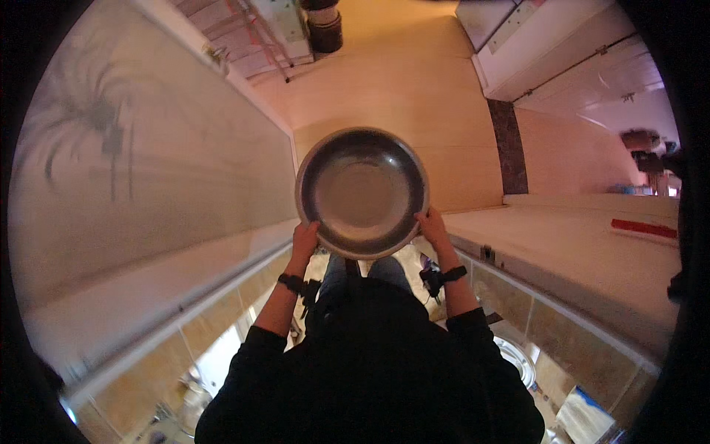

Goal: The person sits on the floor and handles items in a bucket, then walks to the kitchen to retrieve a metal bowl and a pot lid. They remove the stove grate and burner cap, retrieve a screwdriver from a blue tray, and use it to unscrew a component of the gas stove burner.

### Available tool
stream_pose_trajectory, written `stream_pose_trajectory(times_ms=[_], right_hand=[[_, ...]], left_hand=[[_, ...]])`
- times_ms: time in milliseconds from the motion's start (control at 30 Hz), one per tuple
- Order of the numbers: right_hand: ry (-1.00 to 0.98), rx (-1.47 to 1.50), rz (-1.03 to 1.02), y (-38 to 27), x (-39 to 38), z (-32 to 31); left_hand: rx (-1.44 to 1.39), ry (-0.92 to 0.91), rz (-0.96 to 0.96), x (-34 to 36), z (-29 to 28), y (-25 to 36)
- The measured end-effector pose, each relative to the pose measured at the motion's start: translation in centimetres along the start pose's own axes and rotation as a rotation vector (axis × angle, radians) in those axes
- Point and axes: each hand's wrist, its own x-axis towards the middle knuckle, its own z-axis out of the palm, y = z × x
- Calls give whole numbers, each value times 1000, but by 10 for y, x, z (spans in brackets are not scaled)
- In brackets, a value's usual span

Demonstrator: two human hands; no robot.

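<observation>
A round, wide basin (361, 189) with a grey-brown inside and a darker band toward its rim is held out in front of my body, over the pale floor. My left hand (305, 238) grips its lower left rim, fingers wrapped round the edge. On the lower right side, my right hand (432, 231) is closed on the same rim. The undersides of both sets of fingers are hidden by the basin. Dark straps with black devices sit on both wrists.
Pale panels flank me, the left one (155, 177) with shadows on it. Ahead lie beige floor (384, 74), dark stacked buckets (325, 31) and a ladder-like frame (262, 41). A white door (569, 63) and red-and-white strip (642, 228) are rightward; tiled edges (558, 325) run beside me.
</observation>
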Motion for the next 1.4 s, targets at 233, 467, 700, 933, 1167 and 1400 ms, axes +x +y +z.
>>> stream_pose_trajectory(times_ms=[233, 467, 700, 933, 1167, 1400], right_hand=[[278, 262, -154, -139, 133, -85], [224, 146, -49, -275, 328, -157], [179, 114, -105, -445, 511, -257], [407, -30, -230, -554, 679, -357], [404, 100, -160, -677, 859, -444], [139, -155, -214, -858, 1093, -477]], left_hand=[[-368, -248, -316, 266, -13, 150], [-219, -202, -333, 485, -6, 226], [-267, -226, -375, 716, 11, 306], [-339, -284, -174, 969, 60, 401], [-246, -316, -83, 1209, 73, 507], [-292, -37, -304, 1385, 56, 519]])
